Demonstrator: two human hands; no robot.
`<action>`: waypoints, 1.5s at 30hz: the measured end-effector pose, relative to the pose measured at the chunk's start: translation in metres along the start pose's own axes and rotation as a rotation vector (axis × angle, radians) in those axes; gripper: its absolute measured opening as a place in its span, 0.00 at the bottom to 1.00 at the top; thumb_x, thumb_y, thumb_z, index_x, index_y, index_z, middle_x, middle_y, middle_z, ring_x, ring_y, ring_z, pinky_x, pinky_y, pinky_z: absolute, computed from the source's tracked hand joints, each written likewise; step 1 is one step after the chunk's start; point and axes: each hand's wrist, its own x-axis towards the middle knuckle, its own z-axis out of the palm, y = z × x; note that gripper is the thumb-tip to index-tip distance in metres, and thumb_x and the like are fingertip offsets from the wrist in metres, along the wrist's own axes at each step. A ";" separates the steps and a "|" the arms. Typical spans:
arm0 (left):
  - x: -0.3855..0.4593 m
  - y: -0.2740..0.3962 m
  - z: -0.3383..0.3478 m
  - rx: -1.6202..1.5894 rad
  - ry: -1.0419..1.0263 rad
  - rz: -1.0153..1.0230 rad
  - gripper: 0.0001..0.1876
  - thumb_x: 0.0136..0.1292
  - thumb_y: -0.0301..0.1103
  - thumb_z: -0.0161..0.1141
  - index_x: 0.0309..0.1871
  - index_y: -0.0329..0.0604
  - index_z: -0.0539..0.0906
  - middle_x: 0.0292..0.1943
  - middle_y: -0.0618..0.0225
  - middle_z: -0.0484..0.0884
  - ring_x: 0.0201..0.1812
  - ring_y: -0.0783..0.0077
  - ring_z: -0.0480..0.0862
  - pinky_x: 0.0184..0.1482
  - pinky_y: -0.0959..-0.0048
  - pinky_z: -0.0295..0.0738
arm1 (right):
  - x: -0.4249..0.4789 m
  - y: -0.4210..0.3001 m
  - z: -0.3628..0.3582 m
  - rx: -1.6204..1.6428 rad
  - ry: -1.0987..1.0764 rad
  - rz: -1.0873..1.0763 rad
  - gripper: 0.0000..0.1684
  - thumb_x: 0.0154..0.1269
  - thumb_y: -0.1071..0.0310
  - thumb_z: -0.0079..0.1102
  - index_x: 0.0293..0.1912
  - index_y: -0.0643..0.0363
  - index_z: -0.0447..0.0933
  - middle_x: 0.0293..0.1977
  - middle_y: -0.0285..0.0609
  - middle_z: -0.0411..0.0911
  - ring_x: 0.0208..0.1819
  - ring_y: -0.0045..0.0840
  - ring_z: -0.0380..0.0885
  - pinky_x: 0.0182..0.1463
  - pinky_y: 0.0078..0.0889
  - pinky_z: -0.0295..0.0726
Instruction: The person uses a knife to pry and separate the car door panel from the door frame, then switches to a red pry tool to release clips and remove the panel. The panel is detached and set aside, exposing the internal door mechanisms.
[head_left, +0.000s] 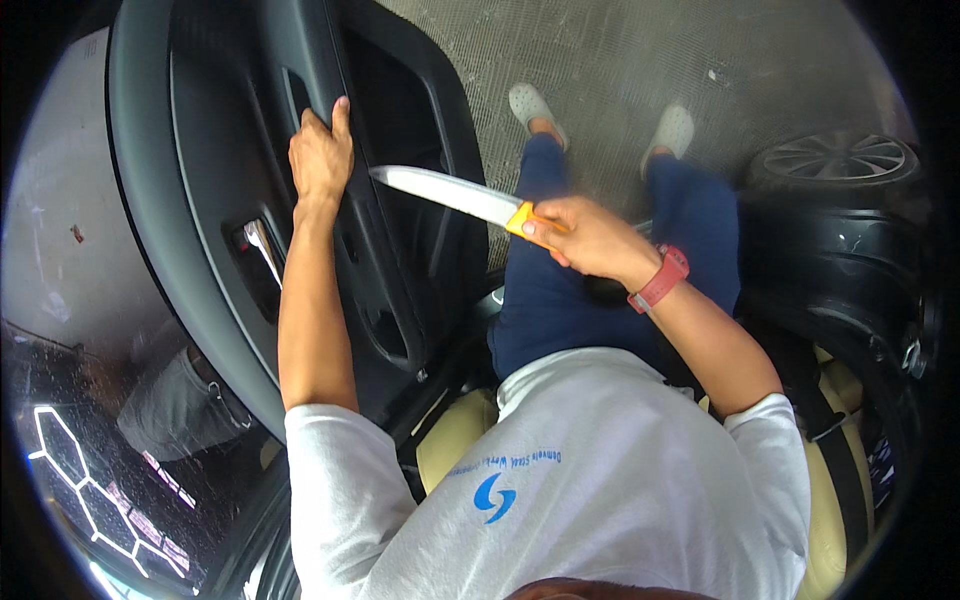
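My left hand (322, 157) grips the upper edge of the armrest (367, 217) on a dark car door panel, its thumb extended along the edge and some fingers hidden. In my right hand (592, 236) is a knife (450, 193) with an orange handle. Its long, pale blade points left across my lap, and its tip lies near the armrest in this view, to the right of my left wrist. Whether the tip touches the door cannot be told. A chrome inner door handle (262, 251) sits in the panel left of my forearm.
A cream car seat (454, 435) is under me. My feet, in pale clogs (536, 105), stand on the textured grey floor (600, 52). A wheel with a metal rim (836, 159) is at the right. Glossy car bodywork (82, 225) lies beyond the door at the left.
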 end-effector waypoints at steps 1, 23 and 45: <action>0.000 0.003 -0.002 -0.015 -0.016 -0.018 0.38 0.82 0.65 0.55 0.43 0.26 0.82 0.36 0.31 0.89 0.47 0.28 0.90 0.54 0.42 0.83 | 0.000 0.004 0.001 -0.126 0.065 -0.078 0.21 0.83 0.51 0.61 0.52 0.59 0.87 0.28 0.50 0.86 0.32 0.43 0.88 0.39 0.50 0.82; -0.007 0.006 -0.004 -0.068 0.000 0.001 0.32 0.85 0.58 0.53 0.42 0.28 0.80 0.34 0.30 0.88 0.42 0.27 0.90 0.49 0.41 0.85 | 0.029 -0.049 -0.031 -0.653 0.586 -0.313 0.22 0.81 0.47 0.60 0.48 0.57 0.86 0.39 0.53 0.86 0.36 0.51 0.89 0.42 0.56 0.87; -0.015 0.014 -0.007 0.042 0.107 0.003 0.31 0.83 0.55 0.59 0.39 0.28 0.83 0.28 0.35 0.87 0.36 0.31 0.91 0.41 0.44 0.86 | 0.036 -0.070 -0.056 -0.764 0.572 -0.361 0.20 0.78 0.48 0.64 0.48 0.56 0.88 0.31 0.53 0.87 0.33 0.48 0.89 0.41 0.55 0.85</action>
